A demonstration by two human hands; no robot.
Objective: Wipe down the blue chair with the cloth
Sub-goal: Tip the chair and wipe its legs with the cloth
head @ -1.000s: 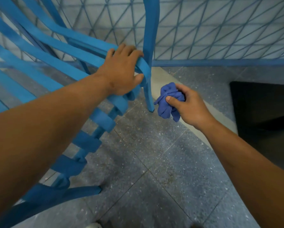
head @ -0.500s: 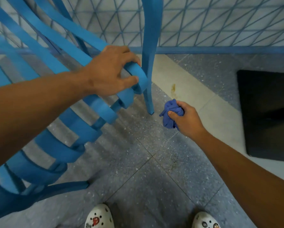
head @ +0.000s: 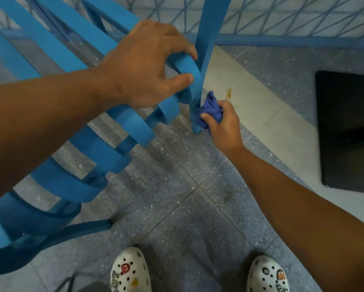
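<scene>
Down at the foot of the blue chair, close to the speckled grey floor, my right hand grips the bunched blue cloth, fingers curled round it and thumb pinching its near side, and presses it against the lower part of the chair's leg, just above where the leg meets the floor. My left hand is higher up and to the left, wrapped over the curved end of one of the chair's slats, fingers hooked over the top edge and thumb pressed against the front of the band. The two hands are apart, one above the other, with the leg running down between them. The chair fills the left side of my view, its looped slats fanning down toward me. Behind the leg a pale strip of tile carries a small yellowish stain, just beyond the cloth. A dark mat lies well off to the right. At the bottom edge my two white clogs with little charms stand on the floor, apart from each other. A tiled wall with a blue diagonal pattern rises beyond the chair.
</scene>
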